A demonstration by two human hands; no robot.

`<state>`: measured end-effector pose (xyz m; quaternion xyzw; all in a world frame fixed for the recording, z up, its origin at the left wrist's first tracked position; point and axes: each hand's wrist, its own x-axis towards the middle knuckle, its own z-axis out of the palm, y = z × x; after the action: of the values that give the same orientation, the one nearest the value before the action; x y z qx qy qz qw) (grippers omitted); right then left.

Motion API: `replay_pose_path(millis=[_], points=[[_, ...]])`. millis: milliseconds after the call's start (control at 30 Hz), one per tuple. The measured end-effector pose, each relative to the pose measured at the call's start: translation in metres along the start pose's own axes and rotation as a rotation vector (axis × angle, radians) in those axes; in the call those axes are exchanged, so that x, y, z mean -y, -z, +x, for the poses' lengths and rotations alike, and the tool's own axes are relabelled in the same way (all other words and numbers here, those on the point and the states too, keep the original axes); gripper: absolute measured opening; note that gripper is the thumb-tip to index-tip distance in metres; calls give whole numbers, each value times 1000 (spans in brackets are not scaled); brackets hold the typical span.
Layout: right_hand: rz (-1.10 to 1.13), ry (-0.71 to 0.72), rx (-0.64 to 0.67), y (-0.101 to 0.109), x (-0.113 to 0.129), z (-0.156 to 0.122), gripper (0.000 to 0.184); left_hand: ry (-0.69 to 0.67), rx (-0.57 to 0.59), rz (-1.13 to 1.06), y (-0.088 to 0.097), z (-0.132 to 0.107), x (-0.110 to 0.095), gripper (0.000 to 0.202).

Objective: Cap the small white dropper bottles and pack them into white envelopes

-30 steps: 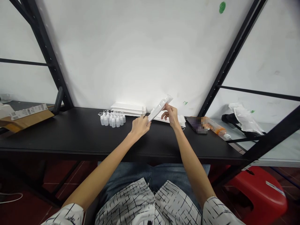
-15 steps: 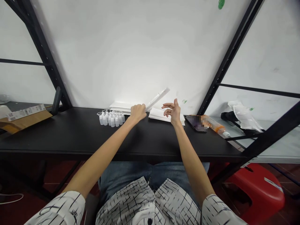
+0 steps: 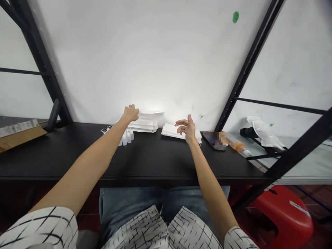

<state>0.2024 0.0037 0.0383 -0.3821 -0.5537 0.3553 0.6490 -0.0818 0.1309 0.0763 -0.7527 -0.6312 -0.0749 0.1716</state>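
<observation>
My left hand (image 3: 131, 113) reaches over the left stack of flat white paper pieces (image 3: 145, 125) by the wall. Its fingers are closed at one end of a thin white sheet (image 3: 151, 112), whose free end stands off the stack to the right. Small white bottles with white loops (image 3: 126, 138) stand in front of that stack, partly hidden by my left forearm. Over the right stack of flat white pieces (image 3: 171, 130), my right hand (image 3: 188, 129) hovers with its fingers apart and nothing in it.
Right of the stacks lie a dark phone (image 3: 214, 141) and an orange-labelled bottle (image 3: 240, 147). A cardboard box (image 3: 23, 136) sits at the far left of the black table (image 3: 155, 159). Black frame posts flank the table, and a red stool (image 3: 287, 214) stands below right.
My left hand has moved left, from between the stacks to the left stack, bringing the white sheet with it. My right hand stays nearly still while the view shifts slightly.
</observation>
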Motion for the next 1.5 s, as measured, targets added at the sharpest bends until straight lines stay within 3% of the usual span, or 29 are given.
replay_pose_path(millis=[67,200,367,467,600,800,900,1033,1100,1300,1433,1500], points=[[-14,-9,1,1,0,0,77,37,15,41,-10,5,4,40],[-11,-25,4,2,-1,2,78,132,165,39,-21,9,7,46],[-36,-47,3,4,-8,6,72,32,189,-48,-21,6,10,74],[-66,-53,0,4,-13,8,66,-2,152,-70,-20,3,9,64],[-80,-72,-8,4,-16,9,64,52,75,-83,-19,2,8,43],[-76,-38,-80,8,-22,14,63,83,57,-86,-20,0,7,45],[-312,4,-156,10,-35,16,55,88,111,-91,-20,-1,5,52],[-1006,101,-168,20,-54,21,17,80,169,-92,-14,-3,3,64],[-1216,109,-120,28,-61,24,21,82,185,-93,-10,-5,3,66],[-1322,-114,82,44,-71,28,43,62,100,-137,-1,-26,-8,61],[-1425,-115,132,45,-74,25,41,55,-148,-310,1,-63,-46,48],[-1460,-106,137,45,-73,24,39,-59,-227,-379,0,-85,-74,43]])
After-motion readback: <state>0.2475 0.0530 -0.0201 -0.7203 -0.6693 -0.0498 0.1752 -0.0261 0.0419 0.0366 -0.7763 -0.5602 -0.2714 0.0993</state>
